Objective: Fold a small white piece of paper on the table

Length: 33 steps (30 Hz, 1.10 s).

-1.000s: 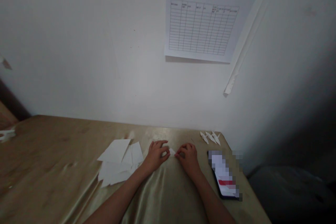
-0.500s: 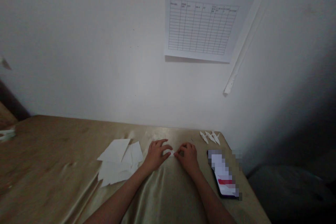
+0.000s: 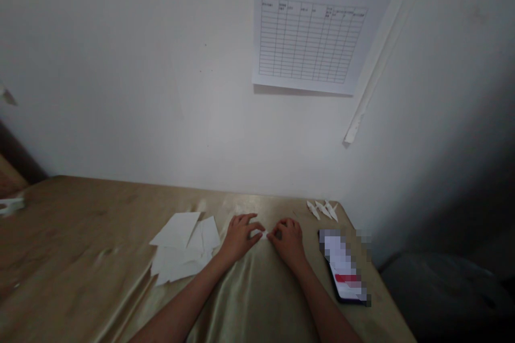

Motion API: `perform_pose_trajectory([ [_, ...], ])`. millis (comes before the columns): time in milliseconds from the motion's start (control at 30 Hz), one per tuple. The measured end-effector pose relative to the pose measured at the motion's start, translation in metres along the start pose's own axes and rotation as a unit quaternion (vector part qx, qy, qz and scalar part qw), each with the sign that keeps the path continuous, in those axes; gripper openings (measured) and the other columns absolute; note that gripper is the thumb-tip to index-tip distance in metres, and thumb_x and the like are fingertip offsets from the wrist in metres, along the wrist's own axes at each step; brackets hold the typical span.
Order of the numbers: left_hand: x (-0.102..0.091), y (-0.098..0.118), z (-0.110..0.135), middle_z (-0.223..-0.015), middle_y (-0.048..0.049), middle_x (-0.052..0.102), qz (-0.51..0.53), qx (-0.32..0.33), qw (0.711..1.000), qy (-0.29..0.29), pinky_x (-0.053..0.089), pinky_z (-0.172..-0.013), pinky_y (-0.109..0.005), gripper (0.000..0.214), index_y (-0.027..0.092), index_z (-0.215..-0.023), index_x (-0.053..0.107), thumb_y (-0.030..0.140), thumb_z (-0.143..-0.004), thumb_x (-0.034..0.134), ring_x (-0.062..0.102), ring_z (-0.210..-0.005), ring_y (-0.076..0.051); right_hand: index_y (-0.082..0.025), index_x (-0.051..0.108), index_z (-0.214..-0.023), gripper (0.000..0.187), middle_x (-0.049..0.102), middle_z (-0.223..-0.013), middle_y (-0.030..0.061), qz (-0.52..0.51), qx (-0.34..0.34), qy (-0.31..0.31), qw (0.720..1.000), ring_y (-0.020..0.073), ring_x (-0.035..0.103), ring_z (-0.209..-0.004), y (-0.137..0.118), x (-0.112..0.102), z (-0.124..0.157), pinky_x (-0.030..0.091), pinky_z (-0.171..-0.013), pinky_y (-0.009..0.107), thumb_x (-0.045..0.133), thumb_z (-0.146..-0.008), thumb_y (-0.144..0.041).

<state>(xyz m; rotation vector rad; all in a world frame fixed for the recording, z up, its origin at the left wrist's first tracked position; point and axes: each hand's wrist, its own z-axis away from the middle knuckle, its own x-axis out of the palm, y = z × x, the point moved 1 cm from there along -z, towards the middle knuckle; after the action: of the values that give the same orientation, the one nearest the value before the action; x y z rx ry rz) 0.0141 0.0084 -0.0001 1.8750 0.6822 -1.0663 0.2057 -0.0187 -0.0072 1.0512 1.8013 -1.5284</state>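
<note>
Between my two hands is a small piece of white paper [image 3: 264,235], mostly hidden by the fingers, low over the gold tablecloth. My left hand [image 3: 241,235] pinches its left side with thumb and forefinger, the other fingers held bent above. On the other side, my right hand [image 3: 288,235] grips the right end between thumb and fingertips. A loose stack of white paper sheets [image 3: 181,249] lies to the left of my left hand. Three small folded white paper shapes [image 3: 322,210] with pointed ends rest at the back right of the table.
A phone [image 3: 345,270] with a lit, partly blurred screen lies near the right edge of the tablecloth [image 3: 100,236]. Behind the table rises a white wall bearing a printed table sheet [image 3: 309,37]. A white object [image 3: 12,204] sits at the far left.
My left thumb and forefinger have shifted very slightly on the small paper. Both hands otherwise stay in place, and the view has barely moved.
</note>
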Motion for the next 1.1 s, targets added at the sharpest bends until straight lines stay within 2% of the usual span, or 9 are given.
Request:
perform_pose_trajectory([
  [1100,0.0048,-0.0026,-0.0013,-0.139,-0.0036,0.063,-0.013,0.005,1.000,0.004,0.037,-0.114,-0.056,0.020,0.036,-0.104,0.078,0.029,-0.086,0.076,0.052,-0.129,-0.030,-0.024,0.077,-0.078,0.007,0.068,-0.111,0.0083,-0.024,0.009,0.014,1.000,0.0271,0.054,-0.117,-0.0056,-0.0019,0.0015,0.035,-0.108,0.036,0.079,-0.078,-0.030],
])
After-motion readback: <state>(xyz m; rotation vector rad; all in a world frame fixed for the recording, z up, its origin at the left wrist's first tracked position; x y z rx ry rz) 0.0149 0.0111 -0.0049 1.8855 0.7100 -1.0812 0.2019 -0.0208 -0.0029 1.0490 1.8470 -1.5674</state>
